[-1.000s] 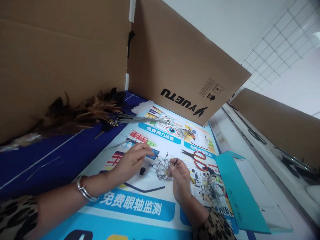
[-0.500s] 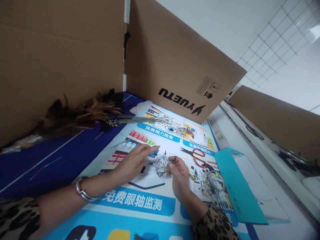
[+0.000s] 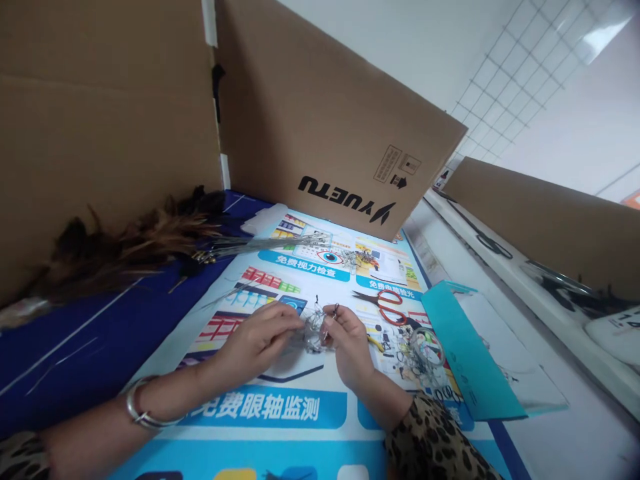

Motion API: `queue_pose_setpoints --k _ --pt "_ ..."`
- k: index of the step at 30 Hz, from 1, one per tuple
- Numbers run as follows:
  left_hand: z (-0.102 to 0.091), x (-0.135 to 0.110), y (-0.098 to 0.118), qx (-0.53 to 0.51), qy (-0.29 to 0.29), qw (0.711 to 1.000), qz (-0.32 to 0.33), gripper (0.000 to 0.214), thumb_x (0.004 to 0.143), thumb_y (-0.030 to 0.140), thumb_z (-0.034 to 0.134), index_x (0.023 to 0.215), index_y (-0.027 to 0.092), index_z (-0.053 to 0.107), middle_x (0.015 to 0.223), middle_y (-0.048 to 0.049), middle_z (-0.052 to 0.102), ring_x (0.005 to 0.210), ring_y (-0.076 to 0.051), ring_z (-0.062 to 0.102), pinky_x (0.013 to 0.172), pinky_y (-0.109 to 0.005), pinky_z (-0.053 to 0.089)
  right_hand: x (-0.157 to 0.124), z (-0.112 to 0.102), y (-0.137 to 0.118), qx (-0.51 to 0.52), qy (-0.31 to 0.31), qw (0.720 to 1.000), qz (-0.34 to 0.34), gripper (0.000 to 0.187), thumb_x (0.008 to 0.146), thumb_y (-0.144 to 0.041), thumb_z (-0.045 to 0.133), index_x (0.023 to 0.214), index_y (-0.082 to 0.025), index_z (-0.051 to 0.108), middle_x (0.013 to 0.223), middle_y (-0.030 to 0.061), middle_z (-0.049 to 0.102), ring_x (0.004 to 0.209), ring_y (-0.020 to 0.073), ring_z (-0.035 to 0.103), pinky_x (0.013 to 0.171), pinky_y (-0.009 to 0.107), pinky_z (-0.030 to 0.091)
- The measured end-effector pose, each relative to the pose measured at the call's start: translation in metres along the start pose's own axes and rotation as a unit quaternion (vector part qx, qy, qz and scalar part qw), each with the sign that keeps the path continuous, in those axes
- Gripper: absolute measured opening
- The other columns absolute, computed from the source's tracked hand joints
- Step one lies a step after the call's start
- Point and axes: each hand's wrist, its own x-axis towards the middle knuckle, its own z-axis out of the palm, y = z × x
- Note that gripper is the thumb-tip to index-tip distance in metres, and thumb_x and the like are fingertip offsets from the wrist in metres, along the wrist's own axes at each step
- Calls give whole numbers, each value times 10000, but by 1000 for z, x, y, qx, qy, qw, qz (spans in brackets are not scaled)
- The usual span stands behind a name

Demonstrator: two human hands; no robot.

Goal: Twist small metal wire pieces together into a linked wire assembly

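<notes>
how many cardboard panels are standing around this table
3: left panel behind the feathers, middle panel printed YUETU, right panel further off on the right. More may stand out of frame.

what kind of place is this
Probably a makeshift handcraft workstation: cardboard sheets wall off the table, a pile of feathers and red scissors lie on it, and the left hand and right hand pinch a small wire cluster over a printed poster.

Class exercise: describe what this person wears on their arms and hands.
The left hand and right hand are bare: no gloves. The left wrist carries silver metal bangles. Both arms have leopard-print sleeves, brown with dark spots: the right sleeve ends at the forearm, the left sleeve shows only at the frame's corner.
</notes>
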Motion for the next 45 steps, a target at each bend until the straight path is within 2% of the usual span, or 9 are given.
queue_pose_setpoints --k 5,10,13,19,25,31,41,45 --pt "6 5 5 -4 -10 1000 -10 235 830 131 498 1039 214 564 996 -70 545 953 -196 502 811 -332 437 3 5 -6 57 -14 998 19 211 752 -282 630 930 -174 596 669 -22 508 553 80 471 510 206 408" --pt "8 6 10 7 12 1000 -12 208 799 159 562 997 218 555 977 -66 542 950 -201 501 820 -334 428 1 7 -13 84 -24 995 42 187 761 -261 617 920 -167 594 627 -27 515 529 81 490 531 222 416" --pt "9 8 14 6 -5 1000 -19 177 785 178 581 958 211 559 955 -67 550 927 -201 510 799 -323 433 0 8 -18 105 -31 993 52 187 756 -259 620 917 -164 597 658 -17 527 567 94 515 558 242 435" --pt "11 11 19 -15 -41 995 -89 82 788 209 563 865 180 567 853 -59 588 815 -186 539 708 -294 438 -2 6 -25 133 -32 989 57 206 764 -270 610 940 -166 581 717 11 575 632 122 563 610 275 452" --pt "9 12 27 -91 -71 976 -182 84 800 200 518 741 172 570 745 -22 584 716 -155 536 657 -266 415 -5 5 -29 103 -34 993 55 203 757 -274 621 930 -175 584 747 12 591 646 130 583 624 279 454" --pt "10 10 26 -141 -76 961 -224 97 798 238 533 751 172 587 748 -16 585 709 -151 522 656 -265 399 -7 5 -31 84 -39 995 45 159 756 -272 621 870 -167 585 744 13 592 648 126 584 622 270 446" --pt "12 9 22 -235 -41 935 -262 104 783 252 538 745 166 584 713 -6 563 679 -138 500 642 -258 397 -6 2 -28 39 -42 998 12 93 773 -237 591 827 -167 564 713 15 604 685 144 586 636 272 444" --pt "12 11 23 -289 -8 909 -299 120 764 286 572 740 168 567 668 16 528 624 -121 471 601 -244 378 -8 2 -29 12 -15 1000 -16 97 753 -237 604 819 -178 565 730 9 599 660 137 566 629 271 441"
